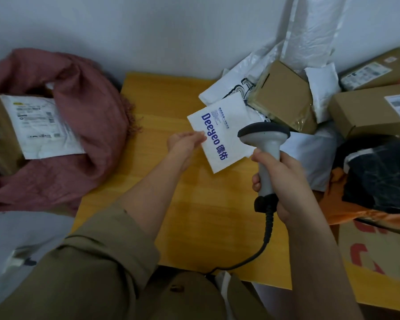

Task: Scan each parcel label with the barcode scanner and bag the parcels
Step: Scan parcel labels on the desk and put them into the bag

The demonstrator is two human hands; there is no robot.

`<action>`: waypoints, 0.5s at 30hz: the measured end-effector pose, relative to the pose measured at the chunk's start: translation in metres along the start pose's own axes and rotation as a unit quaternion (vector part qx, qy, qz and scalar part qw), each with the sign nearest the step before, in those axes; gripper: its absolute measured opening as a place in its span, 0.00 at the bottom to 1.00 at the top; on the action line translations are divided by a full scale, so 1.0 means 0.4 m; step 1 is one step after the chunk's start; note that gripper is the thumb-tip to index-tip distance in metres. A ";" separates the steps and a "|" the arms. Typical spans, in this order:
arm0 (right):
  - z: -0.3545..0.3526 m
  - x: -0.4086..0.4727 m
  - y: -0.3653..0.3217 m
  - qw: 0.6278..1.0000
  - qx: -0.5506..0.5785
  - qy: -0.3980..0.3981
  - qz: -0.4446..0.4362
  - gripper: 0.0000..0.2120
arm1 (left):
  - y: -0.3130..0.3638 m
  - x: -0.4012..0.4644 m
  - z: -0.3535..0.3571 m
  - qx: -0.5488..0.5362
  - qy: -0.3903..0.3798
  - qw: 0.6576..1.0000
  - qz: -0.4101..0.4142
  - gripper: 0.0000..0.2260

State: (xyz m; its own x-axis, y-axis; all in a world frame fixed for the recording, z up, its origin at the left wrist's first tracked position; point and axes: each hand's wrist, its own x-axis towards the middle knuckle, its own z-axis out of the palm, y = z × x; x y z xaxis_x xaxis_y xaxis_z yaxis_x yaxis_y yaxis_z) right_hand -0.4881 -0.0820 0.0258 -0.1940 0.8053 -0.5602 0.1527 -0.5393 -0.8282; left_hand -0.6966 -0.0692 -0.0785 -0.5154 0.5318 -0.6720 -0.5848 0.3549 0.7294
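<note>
Yellow wooden surface [201, 204] lies bare through its middle, its left edge open from 7 to 10 o'clock. At 9 o'clock a dusty-pink cloth bag [88, 125] holds labelled parcels. Brown cardboard boxes [365, 112] and white plastic mailers [229, 88] crowd 1 to 3 o'clock. At centre, the left hand [186, 144] pinches a white flat parcel with blue lettering [219, 135]. The right hand [282, 181] grips a grey handheld barcode scanner [267, 144], its head over the parcel.
</note>
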 end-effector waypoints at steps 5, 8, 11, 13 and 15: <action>0.065 -0.008 -0.006 0.999 0.001 -0.035 -0.009 0.13 | 0.046 0.017 -0.147 0.086 0.043 0.993 0.076 0.12; 0.104 -0.010 -0.005 0.999 0.010 -0.046 -0.008 0.12 | 0.069 -0.005 -0.237 0.143 0.030 0.982 0.117 0.10; 0.136 -0.009 -0.001 0.998 0.012 -0.056 -0.008 0.10 | 0.058 -0.036 -0.323 0.253 0.002 0.958 0.134 0.12; 0.152 -0.008 0.003 0.998 0.010 -0.061 -0.004 0.09 | 0.033 -0.048 -0.378 0.322 -0.037 0.938 0.125 0.15; 0.163 -0.006 0.010 0.998 -0.002 -0.064 0.006 0.09 | -0.001 -0.050 -0.426 0.398 -0.064 0.908 0.113 0.19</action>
State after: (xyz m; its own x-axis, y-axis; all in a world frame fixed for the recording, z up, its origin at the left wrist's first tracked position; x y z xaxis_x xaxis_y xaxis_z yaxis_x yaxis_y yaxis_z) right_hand -0.5504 -0.1022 0.0227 -0.3149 0.7601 -0.5684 0.1604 -0.5476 -0.8212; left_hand -0.7928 -0.2113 -0.0871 -0.4597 0.7270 -0.5101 0.1906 0.6418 0.7428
